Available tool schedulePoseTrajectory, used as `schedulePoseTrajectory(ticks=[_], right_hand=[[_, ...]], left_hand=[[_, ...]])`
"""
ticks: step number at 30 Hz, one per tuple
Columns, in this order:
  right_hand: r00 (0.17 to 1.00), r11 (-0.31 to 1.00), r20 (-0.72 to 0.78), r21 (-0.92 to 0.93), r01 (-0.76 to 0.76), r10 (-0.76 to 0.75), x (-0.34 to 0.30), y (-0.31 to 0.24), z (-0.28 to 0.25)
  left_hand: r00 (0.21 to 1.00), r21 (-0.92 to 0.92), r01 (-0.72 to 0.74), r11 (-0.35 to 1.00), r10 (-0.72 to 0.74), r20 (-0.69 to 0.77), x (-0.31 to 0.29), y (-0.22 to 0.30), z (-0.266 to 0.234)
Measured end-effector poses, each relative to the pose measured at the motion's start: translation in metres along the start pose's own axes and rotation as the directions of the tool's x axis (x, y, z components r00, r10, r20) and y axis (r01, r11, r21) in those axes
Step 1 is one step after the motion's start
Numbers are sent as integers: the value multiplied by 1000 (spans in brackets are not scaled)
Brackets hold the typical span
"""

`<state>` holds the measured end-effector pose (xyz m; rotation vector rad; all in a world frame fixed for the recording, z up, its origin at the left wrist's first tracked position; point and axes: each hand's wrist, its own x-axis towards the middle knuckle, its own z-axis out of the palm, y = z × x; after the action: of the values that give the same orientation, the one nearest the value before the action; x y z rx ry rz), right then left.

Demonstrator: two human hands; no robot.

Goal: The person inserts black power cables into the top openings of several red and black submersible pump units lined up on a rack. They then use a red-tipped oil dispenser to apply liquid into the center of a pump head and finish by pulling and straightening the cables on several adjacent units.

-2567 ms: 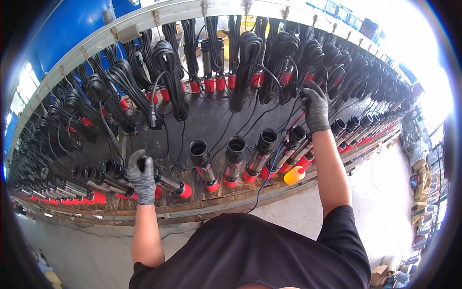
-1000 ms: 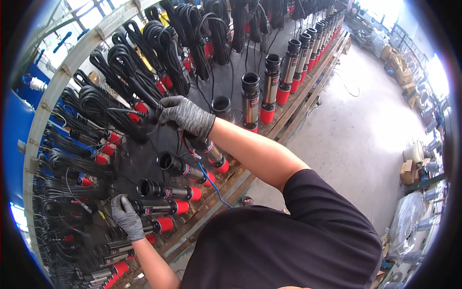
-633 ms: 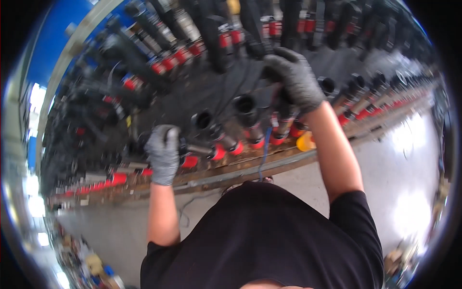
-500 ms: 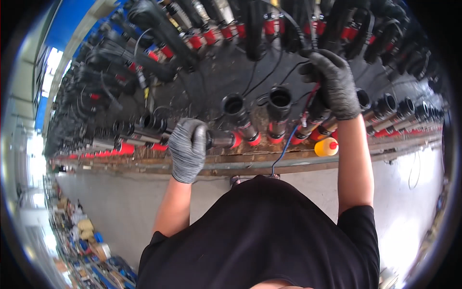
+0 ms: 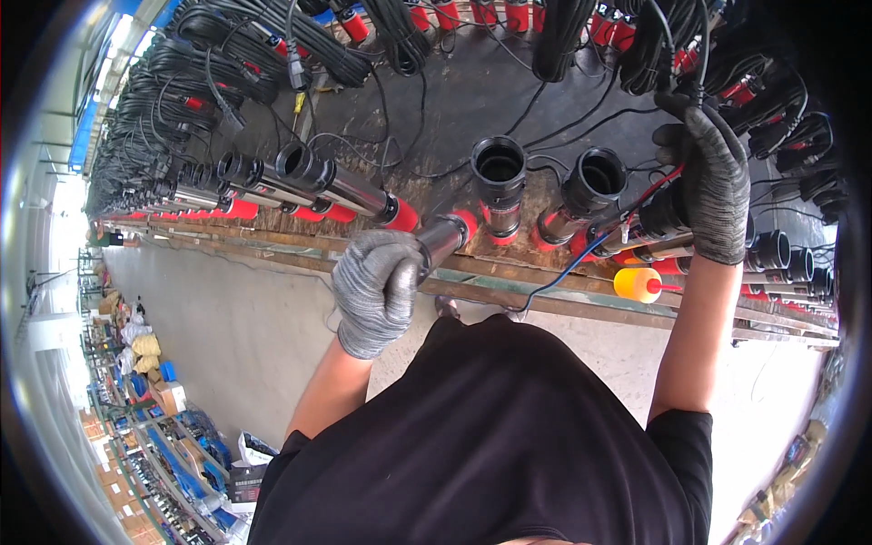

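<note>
My left hand [image 5: 377, 291], in a grey knit glove, is closed around the near end of a steel cylinder with a red end [image 5: 443, 240]. The cylinder lies tilted over the bench's front edge, red end away from me. My right hand [image 5: 716, 186], also gloved, reaches farther over the bench, fingers bent round a black cable [image 5: 702, 68] that rises toward the coils. Between my hands, two similar cylinders stand with open black tops, a nearer one [image 5: 500, 177] and one beside it [image 5: 595, 182]. A blue wire [image 5: 570, 265] runs below my right hand.
A yellow bottle with a red tip [image 5: 638, 284] lies at the bench edge near my right forearm. More cylinders [image 5: 350, 191] line the front edge on both sides. Coiled black cables [image 5: 395, 36] fill the far side. Boxes and shelving [image 5: 173, 436] stand at lower left.
My view has shifted, bringing the bench closer. My left hand has drawn its cylinder toward me, and the cylinder now points more away from me. My right hand remains at the cable.
</note>
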<state>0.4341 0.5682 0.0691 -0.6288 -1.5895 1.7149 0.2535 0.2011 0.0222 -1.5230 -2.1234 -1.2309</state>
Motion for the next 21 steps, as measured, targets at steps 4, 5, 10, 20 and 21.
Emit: schedulePoseTrajectory(ticks=[4, 5, 10, 20, 21], right_hand=[[999, 999, -27, -25, 20, -20, 1, 1, 2], [1000, 1000, -23, -23, 14, -14, 2, 2, 1], [1000, 1000, -15, -16, 2, -2, 7, 2, 0], [999, 999, 45, 22, 25, -26, 7, 2, -3], [999, 1000, 44, 4, 23, -23, 7, 2, -2]], left_hand=[[999, -17, -32, 999, 32, 13, 3, 7, 6], [999, -16, -33, 999, 34, 9, 2, 7, 6], [999, 3, -37, 999, 37, -8, 4, -5, 0], [998, -103, -48, 994, 44, -50, 4, -32, -13], [998, -108, -56, 993, 52, -42, 4, -32, -14]])
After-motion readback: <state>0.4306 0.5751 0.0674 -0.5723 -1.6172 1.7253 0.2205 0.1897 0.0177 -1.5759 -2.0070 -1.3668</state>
